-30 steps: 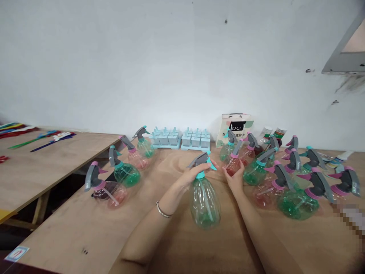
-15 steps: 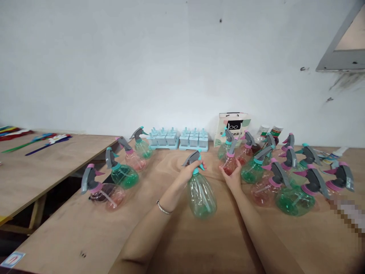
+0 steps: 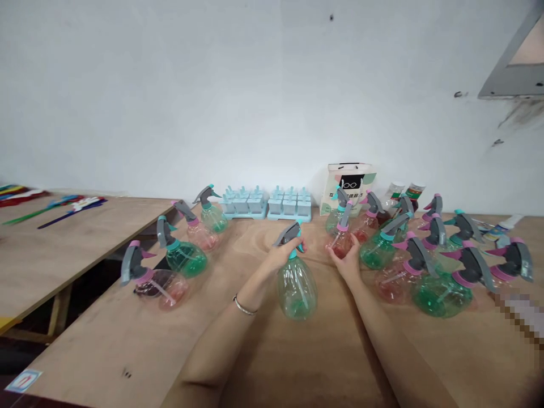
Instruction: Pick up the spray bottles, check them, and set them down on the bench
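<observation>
Wooden table (image 3: 97, 340), pale wall (image 3: 170, 102) behind: the left hand (image 3: 287, 254) grips a green spray bottle (image 3: 297, 290) near its top at 12 o'clock; the right hand (image 3: 348, 263) clasps a pink bottle (image 3: 340, 242) at 1 o'clock.

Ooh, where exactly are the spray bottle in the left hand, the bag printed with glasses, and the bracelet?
Spray bottle (image 3: 297, 290): head view, on its clear, green-tinted body.
Bag (image 3: 353, 180): head view, on its printed front.
Bracelet (image 3: 243, 309): head view, on its band.

Left fingers (image 3: 296, 243) grip a green spray bottle (image 3: 297, 289).
</observation>
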`<state>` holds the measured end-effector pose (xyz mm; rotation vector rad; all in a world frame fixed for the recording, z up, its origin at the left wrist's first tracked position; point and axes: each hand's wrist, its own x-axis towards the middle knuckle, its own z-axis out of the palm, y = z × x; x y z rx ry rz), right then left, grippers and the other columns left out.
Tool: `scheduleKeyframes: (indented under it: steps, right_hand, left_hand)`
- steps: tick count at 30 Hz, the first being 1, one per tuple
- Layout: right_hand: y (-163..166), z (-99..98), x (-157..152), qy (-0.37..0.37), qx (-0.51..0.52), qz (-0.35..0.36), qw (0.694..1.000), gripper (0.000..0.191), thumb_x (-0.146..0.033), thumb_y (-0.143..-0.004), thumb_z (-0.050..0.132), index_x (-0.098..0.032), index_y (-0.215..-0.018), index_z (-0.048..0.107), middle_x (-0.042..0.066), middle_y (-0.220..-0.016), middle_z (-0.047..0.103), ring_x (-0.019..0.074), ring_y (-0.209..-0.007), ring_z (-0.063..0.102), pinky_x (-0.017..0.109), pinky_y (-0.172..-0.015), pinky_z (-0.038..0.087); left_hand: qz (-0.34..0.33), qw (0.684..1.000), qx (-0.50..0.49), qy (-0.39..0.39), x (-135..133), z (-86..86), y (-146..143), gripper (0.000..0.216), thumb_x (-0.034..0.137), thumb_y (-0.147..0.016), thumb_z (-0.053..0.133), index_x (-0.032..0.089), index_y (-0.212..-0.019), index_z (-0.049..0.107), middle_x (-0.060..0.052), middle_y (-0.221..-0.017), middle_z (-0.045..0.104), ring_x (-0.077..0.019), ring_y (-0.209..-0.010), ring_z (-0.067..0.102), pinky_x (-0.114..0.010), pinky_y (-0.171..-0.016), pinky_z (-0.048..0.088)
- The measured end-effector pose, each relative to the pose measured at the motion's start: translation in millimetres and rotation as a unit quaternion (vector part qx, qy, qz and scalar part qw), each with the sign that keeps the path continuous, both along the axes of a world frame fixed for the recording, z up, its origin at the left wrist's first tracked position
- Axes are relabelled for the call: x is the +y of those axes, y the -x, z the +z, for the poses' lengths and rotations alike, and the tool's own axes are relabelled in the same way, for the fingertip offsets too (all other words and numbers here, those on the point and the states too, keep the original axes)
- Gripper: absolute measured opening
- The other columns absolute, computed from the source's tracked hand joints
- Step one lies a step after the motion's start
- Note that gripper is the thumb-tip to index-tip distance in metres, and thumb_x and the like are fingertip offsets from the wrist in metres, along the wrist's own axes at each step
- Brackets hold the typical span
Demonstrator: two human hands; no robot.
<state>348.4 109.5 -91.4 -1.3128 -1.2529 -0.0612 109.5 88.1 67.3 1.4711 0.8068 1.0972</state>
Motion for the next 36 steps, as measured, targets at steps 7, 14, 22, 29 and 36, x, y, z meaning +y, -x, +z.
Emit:
scheduleKeyframes:
  steps: [7, 14, 22, 29, 36]
  right_hand:
    - [1, 1.9, -1, -0.007, -0.005, 0.006, 1.0, 0.086, -0.05, -0.077, 0.073, -0.015, -0.143, 0.032, 0.02, -0.139, 0.045, 0.0324, -0.131, 0.047, 0.054, -0.112, 0.038]
    - [1, 4.4, -2, -0.008, -0.013, 0.0, 1.0, 0.086, -0.049, -0.076, 0.074, -0.013, -0.143, 0.033, 0.021, -0.139, 0.044, 0.0327, -0.132, 0.046, 0.054, -0.113, 0.037]
    - [2, 6.4, -3, -0.01, -0.015, -0.003, 1.0, 0.084, -0.048, -0.076, 0.074, -0.014, -0.141, 0.035, 0.02, -0.136, 0.047, 0.0325, -0.128, 0.048, 0.055, -0.112, 0.038]
    - [4, 7.2, -4, -0.011, -0.013, -0.003, 1.0, 0.084, -0.052, -0.076, 0.072, -0.014, -0.141, 0.035, 0.02, -0.136, 0.047, 0.0333, -0.129, 0.048, 0.055, -0.111, 0.04]
    - [12, 7.2, -8, 0.001, -0.03, 0.054, 0.998, 0.084, -0.054, -0.078, 0.07, -0.015, -0.142, 0.033, 0.02, -0.135, 0.049, 0.0328, -0.126, 0.053, 0.056, -0.108, 0.043]
  left_hand:
    - [-0.063, 0.996, -0.003, -0.057, -6, 9.3, 4, 0.022, 0.04, -0.075, 0.069, 0.02, -0.086, 0.071, -0.005, -0.098, 0.074, -0.0226, -0.101, 0.064, -0.035, -0.099, 0.044]
    - [0.146, 0.984, 0.043, -0.095, 12, -6.4, 6, 0.02, 0.039, -0.074, 0.066, 0.022, -0.066, 0.06, -0.001, -0.063, 0.059, -0.0185, -0.07, 0.059, -0.031, -0.078, 0.046]
    - [0.298, 0.91, 0.191, -0.217, 51, -24.5, 33, 0.037, 0.035, -0.079, 0.067, 0.02, -0.113, 0.062, -0.008, -0.096, 0.069, -0.0257, -0.094, 0.067, -0.038, -0.095, 0.046]
    - [0.399, 0.852, 0.294, -0.166, 93, -74.8, 60, 0.061, 0.037, -0.08, 0.07, 0.017, -0.134, 0.05, -0.016, -0.132, 0.062, -0.0307, -0.126, 0.057, -0.043, -0.107, 0.042]
    - [0.483, 0.793, 0.349, -0.125, 124, -102.8, 93, 0.091, 0.048, -0.082, 0.067, 0.002, -0.15, 0.028, -0.03, -0.146, 0.046, -0.0442, -0.136, 0.044, -0.054, -0.11, 0.035]
